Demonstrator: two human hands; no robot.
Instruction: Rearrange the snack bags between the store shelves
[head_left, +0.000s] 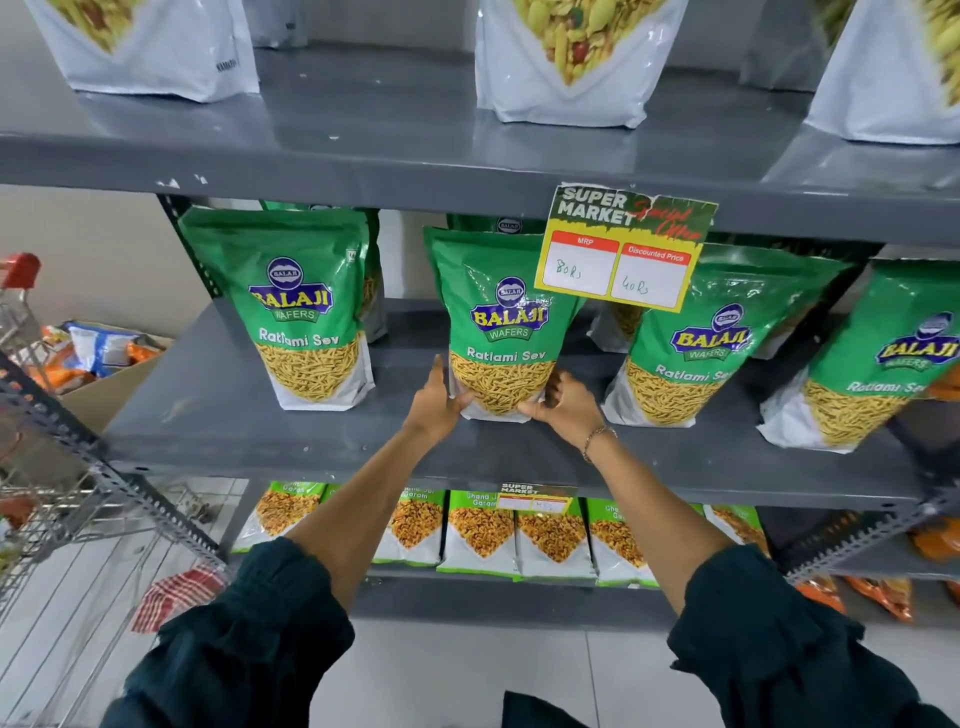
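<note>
A green and white Ratlami Sev bag (501, 322) stands upright on the middle grey shelf (260, 431). My left hand (436, 402) grips its lower left corner and my right hand (563, 405) grips its lower right corner. The bag's base rests on the shelf. Another Ratlami Sev bag (301, 306) stands to its left, and two more Ratlami Sev bags (696, 338) (872, 364) lean to its right. More bags stand behind the front row, mostly hidden.
A price card (623, 249) hangs from the upper shelf edge over the held bag's top right. White snack bags (561, 57) stand on the upper shelf. Green Chana bags (483, 530) fill the lower shelf. A shopping trolley (62, 493) and a cardboard box (114, 374) stand at the left.
</note>
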